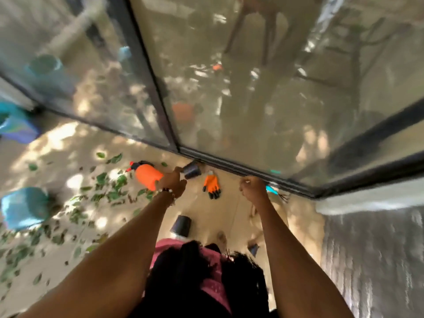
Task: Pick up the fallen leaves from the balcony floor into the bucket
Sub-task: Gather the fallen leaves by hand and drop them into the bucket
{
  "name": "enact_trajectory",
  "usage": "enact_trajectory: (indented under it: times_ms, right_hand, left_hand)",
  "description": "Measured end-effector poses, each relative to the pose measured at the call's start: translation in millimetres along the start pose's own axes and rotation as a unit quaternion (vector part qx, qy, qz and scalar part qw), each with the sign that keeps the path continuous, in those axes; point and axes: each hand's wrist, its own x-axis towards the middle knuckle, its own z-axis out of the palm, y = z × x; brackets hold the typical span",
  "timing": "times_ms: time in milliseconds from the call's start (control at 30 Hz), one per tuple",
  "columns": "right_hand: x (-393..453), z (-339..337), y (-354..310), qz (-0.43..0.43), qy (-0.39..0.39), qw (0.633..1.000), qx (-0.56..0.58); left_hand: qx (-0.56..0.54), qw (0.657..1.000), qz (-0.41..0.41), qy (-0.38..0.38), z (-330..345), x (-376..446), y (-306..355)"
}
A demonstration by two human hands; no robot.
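Many green and brown fallen leaves (107,191) lie scattered over the beige balcony floor on the left. A light blue bucket (24,207) stands among them at the far left. Both my arms reach forward toward the glass door. My left hand (173,183), with a bead bracelet at the wrist, holds a small dark pot (192,172) at its fingertips. My right hand (252,188) is curled into a fist by the door track. A teal object (271,189) shows just beside it, and blur hides whether the hand grips it.
An orange spray bottle (146,175) and orange gloves (212,185) lie near the door track (241,173). Another dark pot (181,226) sits on the floor near my feet. A second blue container (16,127) stands far left. A grey mat (371,260) is on the right.
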Motion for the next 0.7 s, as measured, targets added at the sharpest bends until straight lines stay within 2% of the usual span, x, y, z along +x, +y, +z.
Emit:
enact_trajectory:
  times_ms: [233,467,700]
  right_hand:
    - [-18,46,-79,-0.105,-0.107,0.984,-0.099]
    - [-34,141,-105,-0.204,-0.182,0.948,-0.161]
    - [-48,188,-121,-0.191,-0.262,0.925,-0.2]
  left_hand:
    - [-0.083,0.988,-0.123,0.05,-12,-28,-76]
    - [-0.2,0.95,-0.208,0.119,-3,-69,-154]
    - [-0.266,0.92,-0.265,0.109,14,-66,-200]
